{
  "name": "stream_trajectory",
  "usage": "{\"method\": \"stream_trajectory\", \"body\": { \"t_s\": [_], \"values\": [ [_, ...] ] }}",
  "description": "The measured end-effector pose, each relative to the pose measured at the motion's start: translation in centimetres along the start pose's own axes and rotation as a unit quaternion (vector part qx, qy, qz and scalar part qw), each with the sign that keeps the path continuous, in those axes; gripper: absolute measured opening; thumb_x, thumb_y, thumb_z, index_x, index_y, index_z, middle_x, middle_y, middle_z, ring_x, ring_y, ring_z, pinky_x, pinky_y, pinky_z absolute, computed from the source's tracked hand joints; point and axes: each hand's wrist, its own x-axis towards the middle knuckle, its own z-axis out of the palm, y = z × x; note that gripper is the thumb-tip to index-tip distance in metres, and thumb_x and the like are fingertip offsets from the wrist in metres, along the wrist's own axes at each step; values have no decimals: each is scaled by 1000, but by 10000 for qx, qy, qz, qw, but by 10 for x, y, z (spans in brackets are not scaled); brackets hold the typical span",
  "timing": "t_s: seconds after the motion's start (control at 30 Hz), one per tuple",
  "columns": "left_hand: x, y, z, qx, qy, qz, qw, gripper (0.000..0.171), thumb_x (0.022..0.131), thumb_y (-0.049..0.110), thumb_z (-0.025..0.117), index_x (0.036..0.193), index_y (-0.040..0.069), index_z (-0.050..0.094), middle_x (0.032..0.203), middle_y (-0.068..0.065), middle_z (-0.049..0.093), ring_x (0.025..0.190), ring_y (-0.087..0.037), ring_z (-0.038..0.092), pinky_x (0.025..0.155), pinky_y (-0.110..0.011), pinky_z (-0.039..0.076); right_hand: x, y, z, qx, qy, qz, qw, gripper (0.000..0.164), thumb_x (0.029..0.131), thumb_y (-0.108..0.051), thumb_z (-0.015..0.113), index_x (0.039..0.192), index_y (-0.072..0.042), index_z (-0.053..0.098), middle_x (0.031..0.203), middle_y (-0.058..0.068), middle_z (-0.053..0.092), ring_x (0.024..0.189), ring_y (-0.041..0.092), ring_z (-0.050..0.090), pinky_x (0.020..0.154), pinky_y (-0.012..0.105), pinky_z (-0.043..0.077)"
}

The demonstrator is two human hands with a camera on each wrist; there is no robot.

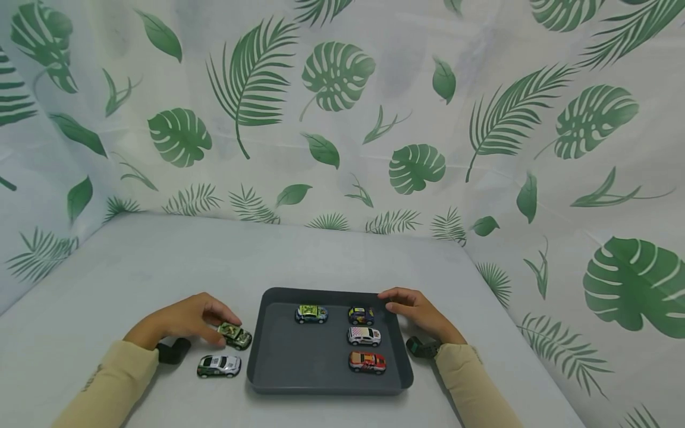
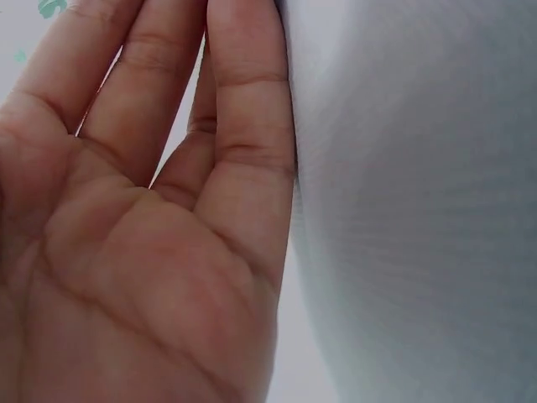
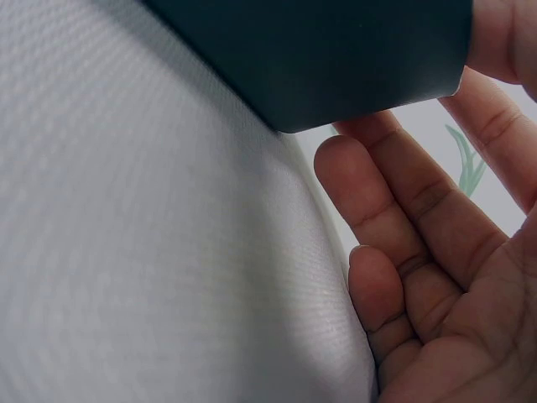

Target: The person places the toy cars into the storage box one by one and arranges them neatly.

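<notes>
At the left of the tray in the head view, my left hand (image 1: 187,320) holds a green camouflage toy car (image 1: 234,336) between thumb and fingers; the car sits at a slant. Just in front of it stands a white and dark green toy car (image 1: 219,366). My right hand (image 1: 420,312) grips the far right corner of the dark grey tray (image 1: 299,368). The right wrist view shows the tray's outer wall (image 3: 336,59), with the thumb at its edge and the lower fingers curled beneath. In the left wrist view only the palm (image 2: 151,277) and fingers show; the car is hidden.
Inside the tray are a yellow-green and blue toy car (image 1: 311,314), a dark blue one (image 1: 361,315), a white one (image 1: 364,336) and a red one (image 1: 367,362). A white cloth (image 1: 225,249) covers the table. Leaf-printed curtains (image 1: 342,148) hang behind and at the sides.
</notes>
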Motion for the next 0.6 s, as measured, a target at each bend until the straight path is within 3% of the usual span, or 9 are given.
{"method": "stream_trajectory", "body": {
  "t_s": [0.6],
  "values": [
    [1,-5,1,59,328,56,9994,39,87,2,86,122,-12,75,122,-22,76,100,-6,70,85,-24,58,1,2,0,0,22,-9,10000,33,109,-10,64,137,7,67,139,27,67,126,20,65,106,27,48]
  ]
}}
